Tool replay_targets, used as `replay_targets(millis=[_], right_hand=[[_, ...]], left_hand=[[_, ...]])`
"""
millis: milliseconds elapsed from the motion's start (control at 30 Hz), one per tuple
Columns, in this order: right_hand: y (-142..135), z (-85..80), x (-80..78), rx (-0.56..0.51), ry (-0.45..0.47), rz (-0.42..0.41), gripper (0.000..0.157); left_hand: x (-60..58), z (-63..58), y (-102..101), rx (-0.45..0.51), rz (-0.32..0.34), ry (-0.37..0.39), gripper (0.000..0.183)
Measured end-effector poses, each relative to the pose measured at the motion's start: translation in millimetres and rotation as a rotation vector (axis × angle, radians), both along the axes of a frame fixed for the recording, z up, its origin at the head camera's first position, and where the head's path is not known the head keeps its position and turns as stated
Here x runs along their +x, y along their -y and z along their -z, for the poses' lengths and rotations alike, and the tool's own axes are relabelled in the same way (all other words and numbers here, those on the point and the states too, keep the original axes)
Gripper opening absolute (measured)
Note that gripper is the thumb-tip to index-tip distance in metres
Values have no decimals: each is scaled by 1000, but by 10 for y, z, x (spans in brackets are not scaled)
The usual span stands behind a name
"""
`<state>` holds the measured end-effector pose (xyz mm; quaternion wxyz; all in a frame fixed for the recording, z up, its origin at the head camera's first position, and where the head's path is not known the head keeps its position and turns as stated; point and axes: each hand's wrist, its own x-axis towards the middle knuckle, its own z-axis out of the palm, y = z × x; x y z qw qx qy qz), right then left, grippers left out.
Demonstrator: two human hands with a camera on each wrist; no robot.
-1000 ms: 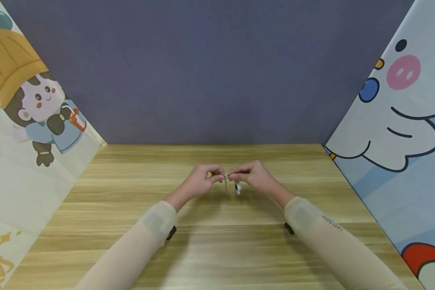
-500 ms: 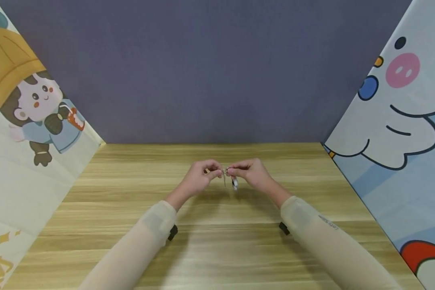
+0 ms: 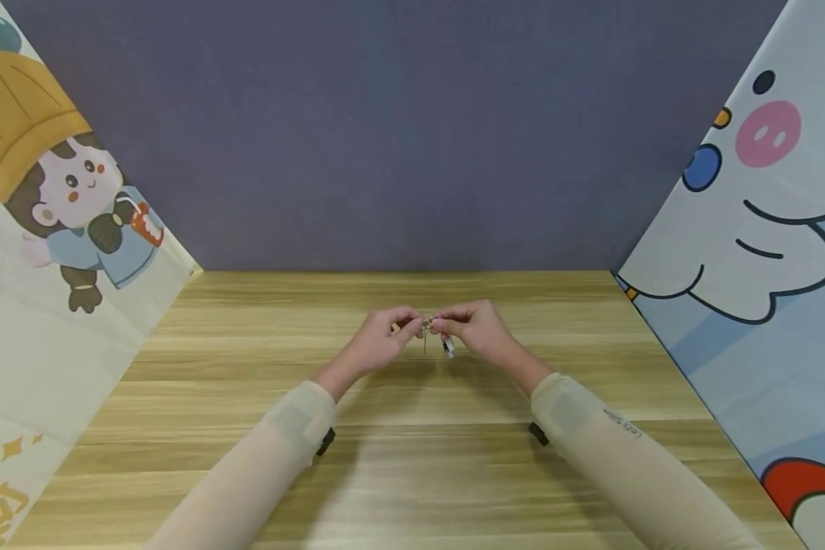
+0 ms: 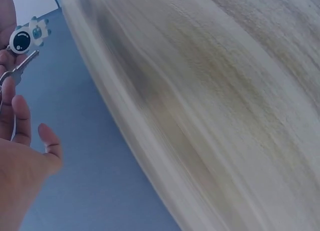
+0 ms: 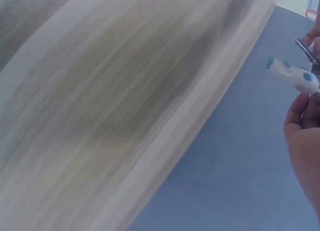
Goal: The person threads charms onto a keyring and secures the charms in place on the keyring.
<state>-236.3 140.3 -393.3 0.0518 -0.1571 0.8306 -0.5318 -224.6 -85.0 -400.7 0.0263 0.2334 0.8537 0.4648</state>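
Note:
Over the far half of the table, my two hands meet fingertip to fingertip. My left hand (image 3: pixel 383 334) pinches a silver key (image 4: pixel 26 62) by its head, and the blade hangs down in the head view. The fingertips of my right hand (image 3: pixel 480 328) grip a small metal key ring (image 3: pixel 429 324) right beside the key. From that ring dangles a white keychain charm (image 4: pixel 21 41) with blue spots and a big black eye-like disc. In the right wrist view the charm (image 5: pixel 295 77) hangs by my right fingers, next to the key blade. Fingers partly hide the ring.
A wood-grain table (image 3: pixel 412 473) lies under both forearms. Behind it rises a plain grey-blue wall panel (image 3: pixel 406 137). Cartoon-printed panels stand at the left (image 3: pixel 14 344) and right (image 3: pixel 687 336) sides.
Both hands have shifted slightly farther up in the head view, with the key and charm still between them. My left fingertips have come a little nearer the ring since half a second ago.

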Motion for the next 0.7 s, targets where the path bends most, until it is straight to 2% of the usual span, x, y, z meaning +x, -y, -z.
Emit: replay_targets(millis=[133,300,467,700], right_hand=[[19,-24,5,31,-14,9,19],[24,-35,18,74,-67,7,17],[27,-21,32,162,-169,-2,16],[26,-29,65,252,-266,-52,17]], left_hand=[[-9,-3,-24,-40,-5,-51,24],[-11,-26,-69,-173,-32,-196,24],[5,-48,-121,-277,-74,-315,21],[17,-52,-181,-324,-106,-335,16]])
